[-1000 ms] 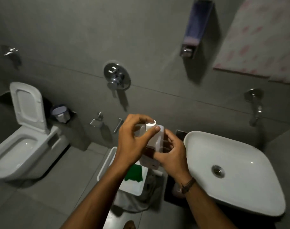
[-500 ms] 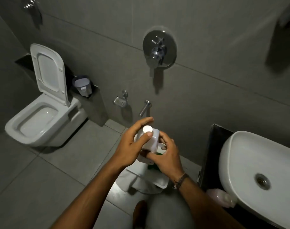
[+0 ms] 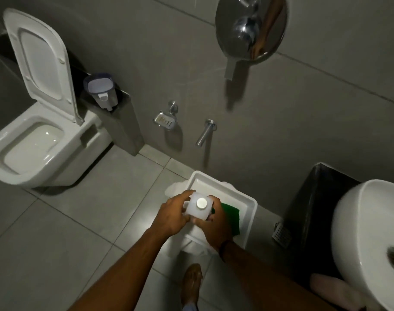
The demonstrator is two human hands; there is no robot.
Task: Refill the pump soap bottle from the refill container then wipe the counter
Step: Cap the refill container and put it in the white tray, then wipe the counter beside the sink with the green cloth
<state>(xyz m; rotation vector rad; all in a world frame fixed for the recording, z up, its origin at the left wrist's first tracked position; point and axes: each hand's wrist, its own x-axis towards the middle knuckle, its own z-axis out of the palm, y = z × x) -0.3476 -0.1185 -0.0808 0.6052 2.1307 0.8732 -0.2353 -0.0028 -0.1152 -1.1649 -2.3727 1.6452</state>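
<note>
Refill container [image 3: 198, 206] capped, upright, gripped between left hand [image 3: 172, 215] and right hand [image 3: 216, 227], both closed round its sides, above near edge of white tray [image 3: 247, 221] holding green cloth [image 3: 233, 217]. Pouring apparently not begun; wiping left.

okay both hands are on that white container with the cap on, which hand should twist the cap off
Left, probably. The left hand has fingers beside the cap, while the right hand wraps the white container lower down, steadying it.

Hands [image 3: 197, 217] lowered refill container [image 3: 198, 206] from chest height to above white tray [image 3: 247, 218].
</note>
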